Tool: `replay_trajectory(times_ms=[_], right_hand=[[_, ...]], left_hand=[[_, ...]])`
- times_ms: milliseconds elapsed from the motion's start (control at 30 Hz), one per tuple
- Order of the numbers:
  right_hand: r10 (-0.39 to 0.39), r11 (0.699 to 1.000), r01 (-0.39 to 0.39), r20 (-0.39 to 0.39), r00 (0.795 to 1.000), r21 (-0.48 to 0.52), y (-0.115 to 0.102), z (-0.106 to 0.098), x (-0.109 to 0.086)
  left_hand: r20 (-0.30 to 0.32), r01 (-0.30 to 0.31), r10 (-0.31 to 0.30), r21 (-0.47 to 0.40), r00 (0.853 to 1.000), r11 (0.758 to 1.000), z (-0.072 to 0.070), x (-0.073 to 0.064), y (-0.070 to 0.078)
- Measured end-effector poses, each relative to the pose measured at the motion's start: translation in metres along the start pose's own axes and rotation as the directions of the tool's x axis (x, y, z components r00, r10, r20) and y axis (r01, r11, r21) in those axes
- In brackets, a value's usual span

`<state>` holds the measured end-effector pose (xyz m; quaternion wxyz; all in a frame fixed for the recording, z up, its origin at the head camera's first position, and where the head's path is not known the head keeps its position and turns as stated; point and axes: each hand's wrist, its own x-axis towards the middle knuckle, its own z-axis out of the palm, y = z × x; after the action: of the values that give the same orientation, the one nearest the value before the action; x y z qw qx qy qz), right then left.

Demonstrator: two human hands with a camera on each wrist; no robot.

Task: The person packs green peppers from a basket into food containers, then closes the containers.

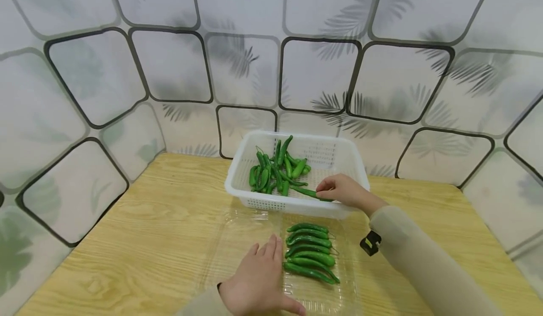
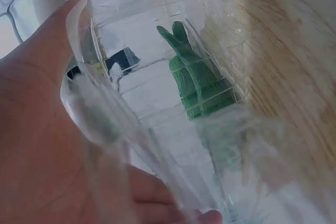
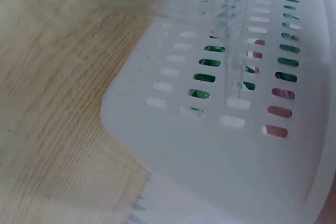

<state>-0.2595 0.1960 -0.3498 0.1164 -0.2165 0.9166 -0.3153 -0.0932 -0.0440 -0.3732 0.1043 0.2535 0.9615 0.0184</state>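
My right hand (image 1: 345, 192) reaches over the near right side of the white slotted basket (image 1: 297, 207) and pinches a green chili pepper (image 1: 303, 191). To its left in the basket lies a heap of green chili peppers (image 1: 265, 177). My left hand (image 1: 259, 274) rests at the middle ridge of a clear plastic clamshell container (image 1: 242, 233), its fingers straight and pointing at the basket. Several chili peppers (image 1: 308, 244) lie side by side in the container's right half. In the right wrist view the basket's wall (image 3: 178, 137) hides most of the hand.
The container lies in front of the basket on a wood-grain table (image 1: 148, 231). Behind the basket rises a wall covering (image 1: 246, 70) with a leaf and rounded-square print; it also runs along both sides. A dark wrist strap piece (image 1: 371, 243) sits at my right sleeve.
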Motion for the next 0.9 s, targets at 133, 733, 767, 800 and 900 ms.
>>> replay_trajectory(times_ms=[133, 733, 767, 800, 900], right_hand=[[-0.030, 0.999, 0.029, -0.025, 0.999, -0.021, -0.005, 0.003, -0.003], [-0.156, 0.968, 0.124, -0.136, 0.978, -0.218, -0.029, 0.001, -0.030], [-0.173, 0.965, 0.139, -0.139, 0.975, -0.222, -0.029, 0.001, -0.032], [-0.187, 0.962, 0.152, -0.143, 0.972, -0.227, -0.030, 0.002, -0.035], [-0.216, 0.956, 0.177, -0.155, 0.964, -0.233, -0.032, 0.005, -0.041]], left_hand=[[-0.031, -0.002, 0.001, -0.027, 1.000, 1.000, 0.001, 0.000, 0.000], [-0.037, -0.006, 0.004, -0.052, 0.999, 0.999, 0.004, 0.001, -0.001], [-0.037, -0.004, 0.003, -0.050, 0.999, 0.999, 0.005, 0.001, -0.001], [-0.035, -0.001, 0.000, -0.049, 0.999, 0.999, 0.005, 0.001, -0.001], [-0.036, 0.006, -0.008, -0.052, 0.999, 0.999, 0.005, 0.001, -0.001]])
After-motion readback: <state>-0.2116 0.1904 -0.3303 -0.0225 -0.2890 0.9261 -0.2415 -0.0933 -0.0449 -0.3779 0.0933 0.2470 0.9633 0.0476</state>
